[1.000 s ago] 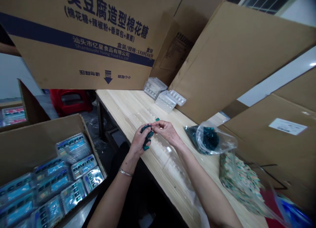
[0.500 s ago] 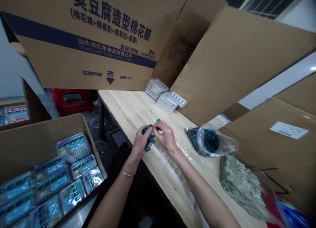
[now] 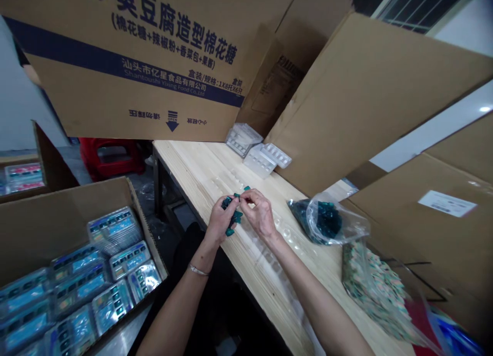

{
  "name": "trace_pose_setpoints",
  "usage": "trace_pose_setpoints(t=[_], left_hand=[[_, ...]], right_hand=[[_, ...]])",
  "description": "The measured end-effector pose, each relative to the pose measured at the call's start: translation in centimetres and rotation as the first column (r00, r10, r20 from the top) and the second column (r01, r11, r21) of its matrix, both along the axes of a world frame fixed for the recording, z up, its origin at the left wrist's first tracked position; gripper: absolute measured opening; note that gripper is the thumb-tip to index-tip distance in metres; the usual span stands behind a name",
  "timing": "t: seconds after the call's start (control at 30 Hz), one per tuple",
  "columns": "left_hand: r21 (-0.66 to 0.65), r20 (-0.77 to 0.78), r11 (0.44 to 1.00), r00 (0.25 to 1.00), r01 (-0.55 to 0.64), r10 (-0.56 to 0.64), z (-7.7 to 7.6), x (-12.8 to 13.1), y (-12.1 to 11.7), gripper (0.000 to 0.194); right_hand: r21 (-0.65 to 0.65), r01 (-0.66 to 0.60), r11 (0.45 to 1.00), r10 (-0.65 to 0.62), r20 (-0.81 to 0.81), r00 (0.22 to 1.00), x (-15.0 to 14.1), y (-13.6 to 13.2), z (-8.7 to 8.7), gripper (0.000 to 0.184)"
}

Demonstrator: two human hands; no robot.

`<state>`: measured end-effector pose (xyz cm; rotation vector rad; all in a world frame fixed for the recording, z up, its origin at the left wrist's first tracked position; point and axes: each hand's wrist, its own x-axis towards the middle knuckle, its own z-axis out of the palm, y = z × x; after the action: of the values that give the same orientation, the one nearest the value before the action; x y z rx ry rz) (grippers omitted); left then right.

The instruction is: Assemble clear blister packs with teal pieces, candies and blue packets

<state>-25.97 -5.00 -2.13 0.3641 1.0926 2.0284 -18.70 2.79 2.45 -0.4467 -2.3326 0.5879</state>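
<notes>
My left hand [image 3: 221,220] is closed around a cluster of small dark teal pieces [image 3: 230,231], several of which poke out past the fingers. Close against it, my right hand [image 3: 259,213] pinches at one small teal piece [image 3: 236,195] between thumb and forefinger, beside the left thumb. Another teal piece [image 3: 247,188] shows just beyond the right fingertips. Under and around both hands, clear plastic trays [image 3: 287,233] with round hollows lie along the wooden table [image 3: 185,158]. What the pieces are exactly is too small to tell.
On the right of the table stand a clear bag of teal pieces [image 3: 327,222] and a bag of pale green-and-pink pieces [image 3: 379,279]. Clear trays [image 3: 260,158] are stacked at the back. An open carton [image 3: 133,191] at left holds blister packs [image 3: 113,227]. Large cardboard boxes [image 3: 185,125] surround the table.
My fingers have shifted slightly around the small teal piece at the fingertips. Both hands stay in almost the same place over the table.
</notes>
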Motion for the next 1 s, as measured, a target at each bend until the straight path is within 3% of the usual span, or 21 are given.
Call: trace_pose_setpoints(t=[0.23, 0.3, 0.37, 0.43, 0.5, 0.53, 0.6, 0.73, 0.9, 1.0], left_hand=[[0.034, 0.029, 0.999, 1.000, -0.001, 0.000, 0.0, -0.1, 0.0, 0.036], [0.042, 0.004, 0.999, 1.000, 0.007, -0.008, 0.1, -0.2, -0.1, 0.036], [0.035, -0.041, 0.999, 0.999, 0.025, -0.023, 0.1, -0.4, -0.4, 0.035], [0.023, -0.081, 0.998, 0.995, 0.051, -0.049, 0.1, -0.5, -0.6, 0.033], [0.017, -0.093, 0.997, 0.993, 0.078, -0.076, 0.1, -0.7, -0.7, 0.031], [0.014, -0.092, 0.996, 0.992, 0.084, -0.082, 0.1, -0.7, -0.7, 0.031], [-0.002, -0.095, 0.997, 0.993, 0.077, -0.077, 0.0, -0.8, -0.7, 0.030], [-0.062, -0.118, 0.995, 0.990, 0.077, -0.083, -0.1, -0.9, -0.6, 0.030], [-0.031, -0.111, 0.994, 0.988, 0.103, -0.105, -0.2, -0.8, -0.6, 0.035], [-0.044, -0.088, 0.998, 0.995, 0.047, -0.051, -0.1, -0.4, -0.5, 0.038]], right_hand=[[-0.098, 0.030, 0.995, -0.032, -0.016, 0.999, -0.3, -0.2, 0.4, 0.011], [-0.216, 0.039, 0.976, -0.043, -0.014, 0.999, -0.3, 0.0, 0.6, 0.010], [-0.434, 0.042, 0.900, -0.054, -0.016, 0.998, -0.3, 0.3, 0.6, 0.009], [-0.643, 0.014, 0.766, -0.050, -0.037, 0.998, -0.1, 0.7, 0.6, 0.011], [-0.743, -0.017, 0.669, -0.045, -0.064, 0.997, 0.1, 1.1, 0.6, 0.015], [-0.754, -0.023, 0.657, -0.043, -0.068, 0.997, 0.2, 1.2, 0.6, 0.017], [-0.709, -0.010, 0.705, -0.017, -0.031, 0.999, 0.4, 1.2, 0.9, 0.020], [-0.483, 0.065, 0.873, -0.005, 0.124, 0.992, 0.7, 0.8, 1.8, 0.019], [-0.506, 0.126, 0.853, -0.078, 0.114, 0.990, 0.7, 0.8, 1.8, 0.016], [-0.324, 0.129, 0.937, -0.128, 0.027, 0.991, 0.7, 0.6, 1.2, 0.013]])
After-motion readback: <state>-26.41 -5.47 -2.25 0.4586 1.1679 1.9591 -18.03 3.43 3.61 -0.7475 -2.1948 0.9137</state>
